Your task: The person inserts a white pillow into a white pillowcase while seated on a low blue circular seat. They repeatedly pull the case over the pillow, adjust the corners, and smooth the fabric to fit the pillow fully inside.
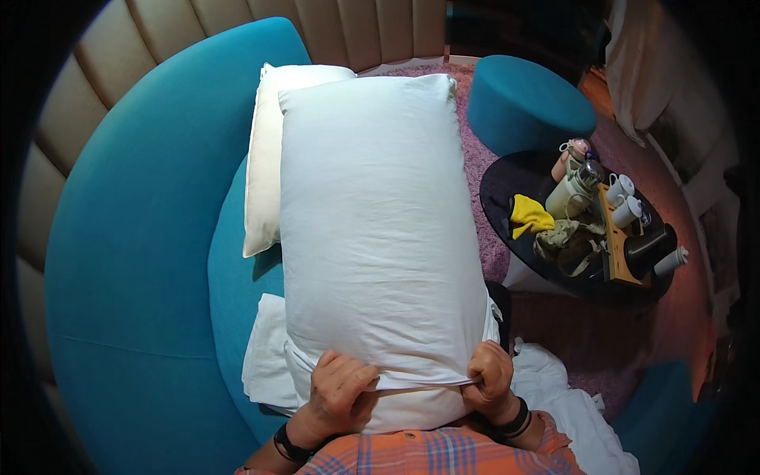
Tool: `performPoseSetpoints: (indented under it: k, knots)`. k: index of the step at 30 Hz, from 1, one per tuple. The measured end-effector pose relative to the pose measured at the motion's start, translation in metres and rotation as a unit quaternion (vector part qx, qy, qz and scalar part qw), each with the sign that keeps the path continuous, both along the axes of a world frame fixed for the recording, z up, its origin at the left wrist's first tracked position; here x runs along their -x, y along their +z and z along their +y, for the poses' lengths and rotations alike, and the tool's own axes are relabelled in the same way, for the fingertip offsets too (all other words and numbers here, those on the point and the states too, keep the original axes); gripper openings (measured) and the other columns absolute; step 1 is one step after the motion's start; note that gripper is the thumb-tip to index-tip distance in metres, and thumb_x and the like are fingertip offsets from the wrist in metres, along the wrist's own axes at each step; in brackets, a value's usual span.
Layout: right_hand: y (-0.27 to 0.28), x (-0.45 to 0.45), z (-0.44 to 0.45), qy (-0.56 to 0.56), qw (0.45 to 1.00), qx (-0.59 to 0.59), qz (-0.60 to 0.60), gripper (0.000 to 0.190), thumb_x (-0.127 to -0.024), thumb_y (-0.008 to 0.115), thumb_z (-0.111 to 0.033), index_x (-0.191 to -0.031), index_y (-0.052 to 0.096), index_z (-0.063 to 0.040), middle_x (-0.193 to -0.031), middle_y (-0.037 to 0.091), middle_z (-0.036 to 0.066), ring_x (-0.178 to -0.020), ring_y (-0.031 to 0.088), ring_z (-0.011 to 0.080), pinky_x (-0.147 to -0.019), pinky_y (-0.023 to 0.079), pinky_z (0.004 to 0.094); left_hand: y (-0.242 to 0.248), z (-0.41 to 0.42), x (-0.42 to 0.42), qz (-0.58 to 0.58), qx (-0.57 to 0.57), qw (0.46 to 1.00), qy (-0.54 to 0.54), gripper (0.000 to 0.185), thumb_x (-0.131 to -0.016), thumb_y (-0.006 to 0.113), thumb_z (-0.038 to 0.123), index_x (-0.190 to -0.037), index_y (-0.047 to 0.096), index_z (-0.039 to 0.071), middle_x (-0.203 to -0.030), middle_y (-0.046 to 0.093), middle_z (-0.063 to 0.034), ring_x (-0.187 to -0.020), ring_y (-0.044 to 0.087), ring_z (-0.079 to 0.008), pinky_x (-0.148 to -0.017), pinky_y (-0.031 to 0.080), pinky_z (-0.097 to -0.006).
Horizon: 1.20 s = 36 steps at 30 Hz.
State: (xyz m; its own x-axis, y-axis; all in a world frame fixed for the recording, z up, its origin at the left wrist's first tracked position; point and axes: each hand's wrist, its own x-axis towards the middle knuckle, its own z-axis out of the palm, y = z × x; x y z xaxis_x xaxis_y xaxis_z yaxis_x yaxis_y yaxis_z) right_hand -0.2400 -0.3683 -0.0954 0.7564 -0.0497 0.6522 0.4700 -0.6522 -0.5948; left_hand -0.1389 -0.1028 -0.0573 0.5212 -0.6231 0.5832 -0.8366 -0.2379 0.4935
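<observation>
A large pillow inside a white pillowcase lies before me, its far end pointing away. At its near end my left hand grips the case's open hem on the left side. The right hem corner is pinched in my right hand. Between the hands the hem stretches across, and a bare end of the pillow shows below it, close to my shirt. Under the left side rests a second pillow, cream-white. A folded white cloth lies on the sofa seat near my left hand.
A curved teal sofa wraps around the left. At the right, a dark oval table carries a flask, a yellow cloth, lidded white cups and a wooden tray. Beyond stands a teal pouf. White linen lies lower right.
</observation>
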Motion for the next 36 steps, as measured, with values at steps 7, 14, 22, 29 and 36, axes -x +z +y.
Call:
performPoseSetpoints:
  k: [7,14,22,29,36]
  knots:
    - [-0.014,0.022,-0.003,-0.002,0.997,0.058,0.056,0.038,-0.067,0.077,0.004,-0.093,0.052,-0.008,-0.075,0.048,0.010,-0.063,0.053,0.0322,-0.059,0.043,0.0425,-0.014,0.028,0.008,0.022,-0.061,0.998,-0.015,0.030,-0.068,0.084,0.005,-0.076,0.056,0.013,-0.068,0.053,-0.0011,-0.062,0.055,-0.0229,-0.063,0.035,-0.0376]
    - [-0.019,0.012,-0.012,-0.027,0.994,0.095,0.050,0.031,-0.069,0.070,0.003,-0.092,0.052,-0.008,-0.078,0.051,0.011,-0.067,0.054,0.0345,-0.062,0.044,0.0448,-0.024,0.043,0.007,0.052,-0.092,0.994,-0.008,0.033,-0.067,0.087,0.017,-0.069,0.054,0.014,-0.065,0.051,-0.0020,-0.060,0.053,-0.0239,-0.063,0.033,-0.0389]
    - [-0.047,0.004,-0.030,-0.114,0.990,0.052,0.067,0.033,-0.067,0.059,0.009,-0.095,0.050,-0.006,-0.083,0.049,0.012,-0.073,0.050,0.0355,-0.069,0.041,0.0462,-0.031,0.051,0.007,0.103,-0.095,0.990,-0.009,0.044,-0.074,0.092,0.028,-0.064,0.051,0.015,-0.063,0.049,-0.0019,-0.058,0.049,-0.0230,-0.062,0.031,-0.0385]
    - [-0.052,0.046,-0.018,-0.049,0.994,0.004,0.095,0.037,-0.066,0.057,0.013,-0.097,0.049,-0.006,-0.085,0.048,0.012,-0.075,0.049,0.0346,-0.070,0.042,0.0465,-0.037,0.071,0.009,0.170,-0.099,0.979,-0.049,0.055,-0.073,0.097,0.051,-0.069,0.055,0.015,-0.065,0.052,-0.0011,-0.061,0.050,-0.0224,-0.063,0.032,-0.0378]
    - [-0.039,0.034,-0.019,-0.051,0.991,0.055,0.111,0.032,-0.070,0.066,0.003,-0.098,0.053,-0.007,-0.091,0.052,0.012,-0.085,0.052,0.0351,-0.080,0.045,0.0476,-0.065,0.075,0.006,0.096,-0.101,0.990,-0.028,0.037,-0.072,0.091,0.026,-0.073,0.056,0.014,-0.066,0.052,-0.0026,-0.064,0.054,-0.0259,-0.063,0.035,-0.0409]
